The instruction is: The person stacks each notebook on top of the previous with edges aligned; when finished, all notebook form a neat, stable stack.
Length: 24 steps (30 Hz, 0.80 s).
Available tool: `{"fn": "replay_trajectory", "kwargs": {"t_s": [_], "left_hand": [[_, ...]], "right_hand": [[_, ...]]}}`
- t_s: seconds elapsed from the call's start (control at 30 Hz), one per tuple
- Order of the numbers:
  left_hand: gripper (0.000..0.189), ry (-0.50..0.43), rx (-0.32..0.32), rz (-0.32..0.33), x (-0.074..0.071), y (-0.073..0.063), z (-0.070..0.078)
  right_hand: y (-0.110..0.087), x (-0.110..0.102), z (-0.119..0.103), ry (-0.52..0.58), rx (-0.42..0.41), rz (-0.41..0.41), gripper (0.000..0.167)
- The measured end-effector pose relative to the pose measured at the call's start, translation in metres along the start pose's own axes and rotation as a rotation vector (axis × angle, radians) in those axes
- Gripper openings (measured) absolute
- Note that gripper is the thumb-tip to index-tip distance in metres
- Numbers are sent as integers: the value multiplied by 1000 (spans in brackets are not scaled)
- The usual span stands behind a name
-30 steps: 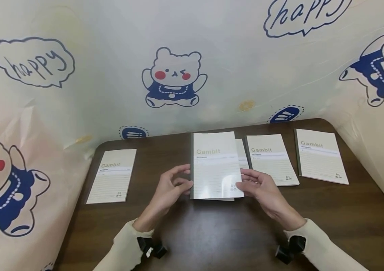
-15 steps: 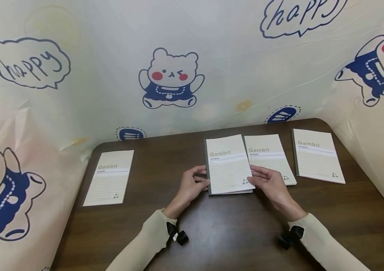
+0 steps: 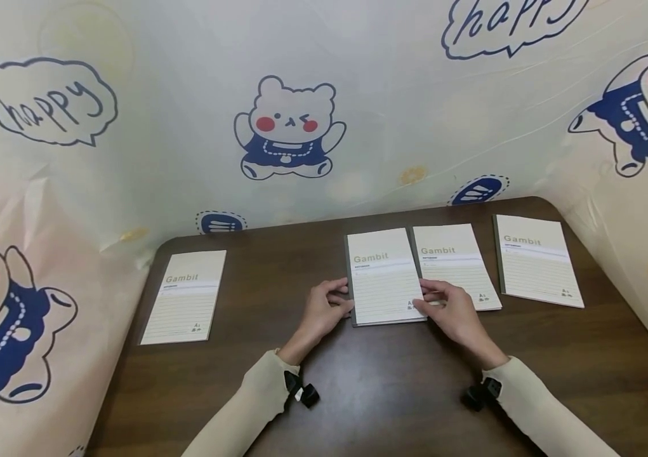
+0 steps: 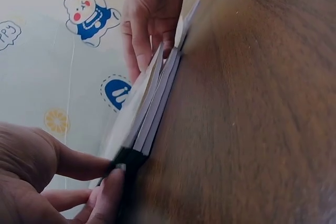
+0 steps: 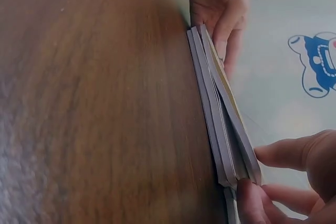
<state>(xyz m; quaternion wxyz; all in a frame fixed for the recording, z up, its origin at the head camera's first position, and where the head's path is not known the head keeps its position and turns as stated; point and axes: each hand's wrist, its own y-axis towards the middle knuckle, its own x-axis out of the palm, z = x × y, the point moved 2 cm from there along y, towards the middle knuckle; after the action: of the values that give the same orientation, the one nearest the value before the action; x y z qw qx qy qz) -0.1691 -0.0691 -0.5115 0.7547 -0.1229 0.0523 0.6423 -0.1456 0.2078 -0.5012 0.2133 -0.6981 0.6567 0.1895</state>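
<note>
A Gambit notebook (image 3: 385,273) with a dark spine lies on a stack, seen in the head view right of the table's middle. Page edges of the notebooks under it (image 4: 157,114) show in the left wrist view, with a narrow gap below the top one. My left hand (image 3: 325,309) grips the stack at its spine side, thumb and fingertips against the spine. At the opposite edge, my right hand (image 3: 450,310) holds the stack near its lower right corner, the thumb at the top cover's edge. The right wrist view shows the fingers (image 5: 286,153) along that side.
Close beside the stack on the right lies another notebook (image 3: 452,263), partly behind my right hand. Farther right is one more notebook (image 3: 537,260). A single notebook (image 3: 183,297) lies at the table's left. The brown wooden table (image 3: 369,406) meets a printed sheet (image 3: 186,158) behind.
Both hands have moved the top notebook rightward and lowered it onto the notebooks below, whose edges showed from under it. It now lines up closely with the stack. The other notebooks stay put.
</note>
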Motion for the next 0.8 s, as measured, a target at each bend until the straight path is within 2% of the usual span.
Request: {"fn": "replay_trajectory", "kwargs": {"t_s": [0.2, 0.57, 0.8], "left_hand": [[52, 65, 12, -13, -2, -1, 0], [54, 58, 15, -35, -3, 0, -2], [53, 42, 21, -46, -4, 0, -5]], "right_hand": [[-1, 2, 0, -32, -17, 20, 47], [-1, 3, -2, -58, -41, 23, 46], [2, -2, -7, -120, -42, -28, 48]]}}
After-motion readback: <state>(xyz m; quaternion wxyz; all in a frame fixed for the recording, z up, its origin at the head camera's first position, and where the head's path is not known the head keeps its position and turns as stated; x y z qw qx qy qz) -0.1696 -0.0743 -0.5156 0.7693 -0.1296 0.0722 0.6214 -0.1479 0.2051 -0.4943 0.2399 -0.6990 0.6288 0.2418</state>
